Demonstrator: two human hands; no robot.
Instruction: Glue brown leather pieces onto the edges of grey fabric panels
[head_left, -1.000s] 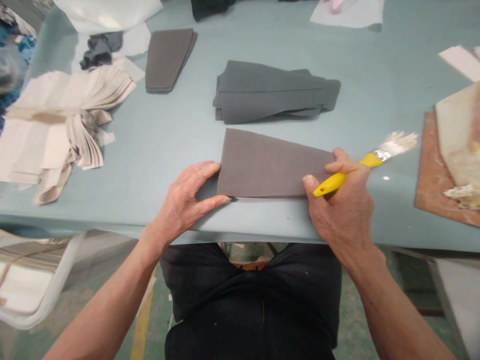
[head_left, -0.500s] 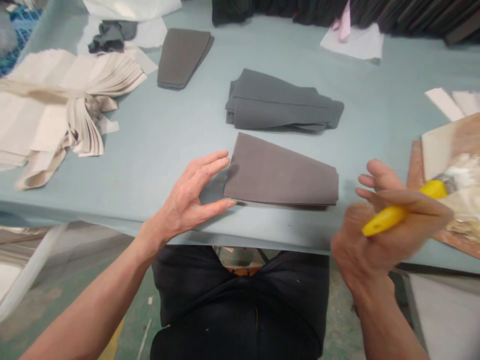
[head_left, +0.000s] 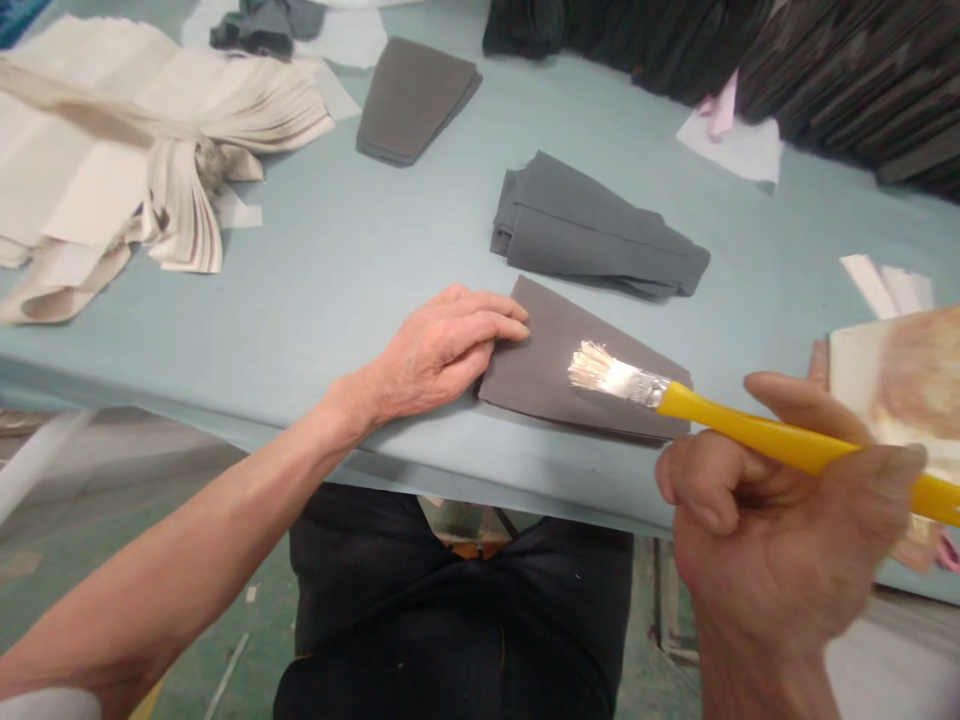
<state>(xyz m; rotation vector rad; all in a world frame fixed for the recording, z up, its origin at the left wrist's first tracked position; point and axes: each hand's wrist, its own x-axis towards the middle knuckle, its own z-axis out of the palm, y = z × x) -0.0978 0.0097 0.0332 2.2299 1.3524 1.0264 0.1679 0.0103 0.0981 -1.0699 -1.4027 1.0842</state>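
over tapered panels (head_left: pixel 540 365), bristly brush (head_left: pixel 705 413), yellow handle (head_left: pixel 787 443)

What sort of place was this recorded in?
Probably a workshop handling cloth or similar sheet material: a bundle of pale pieces, a stack of grey panels and a yellow brush in the right hand.

cream strip bundle (head_left: pixel 150 130) at left | pink scrap (head_left: pixel 724 106) on white sheet (head_left: pixel 739 150) | dark stacks (head_left: pixel 817 85) at back
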